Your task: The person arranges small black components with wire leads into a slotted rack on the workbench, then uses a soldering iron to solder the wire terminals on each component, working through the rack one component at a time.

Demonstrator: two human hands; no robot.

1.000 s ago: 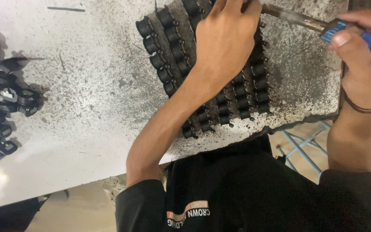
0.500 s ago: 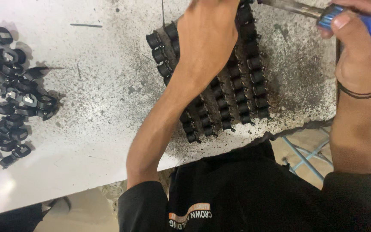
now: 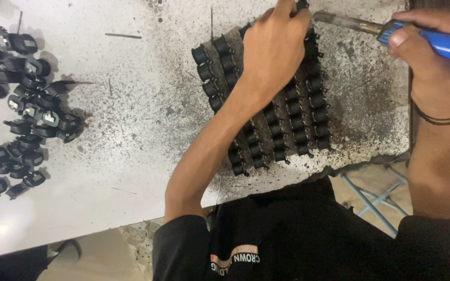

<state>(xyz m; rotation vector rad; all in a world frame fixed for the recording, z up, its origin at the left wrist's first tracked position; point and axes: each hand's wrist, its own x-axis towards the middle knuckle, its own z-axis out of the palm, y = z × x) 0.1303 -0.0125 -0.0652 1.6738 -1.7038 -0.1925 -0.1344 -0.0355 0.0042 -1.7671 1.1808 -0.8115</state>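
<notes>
While the left hand [image 3: 274, 49] lay flat on top of the block of black parts [image 3: 292, 122], its fingers were curled over the far edge at twelve o'clock, pressing on the block. The block sat on the dirty, sooty part of the white table [image 3: 131, 171], with its small round pieces lined up in neat rows. At about two o'clock from the block, the right hand [image 3: 428, 62] was closed tight around the blue handle of a tool [image 3: 391, 32]. The tool's metal rod pointed toward nine o'clock, and its tip was right by the left hand's fingers at the top of the block. I could not tell if the tip touched a part. A thin black band [image 3: 444, 117] went around the right wrist. Far off at nine o'clock, a pile of loose black parts [image 3: 19, 109] lay on the clean side of the table.
</notes>
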